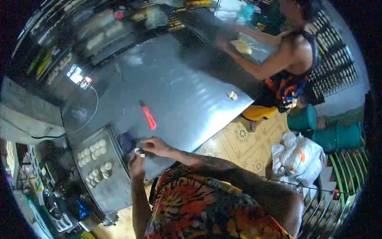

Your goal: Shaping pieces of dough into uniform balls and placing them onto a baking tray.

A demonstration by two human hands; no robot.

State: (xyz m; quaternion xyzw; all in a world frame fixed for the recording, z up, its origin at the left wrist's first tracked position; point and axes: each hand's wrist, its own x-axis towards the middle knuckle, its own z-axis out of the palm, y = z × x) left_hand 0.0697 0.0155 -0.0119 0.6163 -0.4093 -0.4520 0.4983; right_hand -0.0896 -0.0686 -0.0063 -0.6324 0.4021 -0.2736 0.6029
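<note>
Tray [119, 184] was part-filled w/ dough balls [92, 149], room left for more. Just R of tray, L hand [137, 165] fingers pinched a small white pc [137, 150]; R hand [158, 147] was alongside, couldn't tell grip.

The bench [171, 95] is silver-grey, the narrow tool [149, 117] red, the lump [126, 142] dark purple, the small piece [137, 150] white. The shirt [195, 195] has orange-red and black tie-dye pattern; the yellow floor [250, 145] has brown flowers.

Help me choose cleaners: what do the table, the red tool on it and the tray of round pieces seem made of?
Table: probably smooth metal, from its grey, streaky glare.
Red tool: perhaps smooth plastic, by its vivid, even colour.
Tray: likely dull metal, grey with thin rim.
</note>
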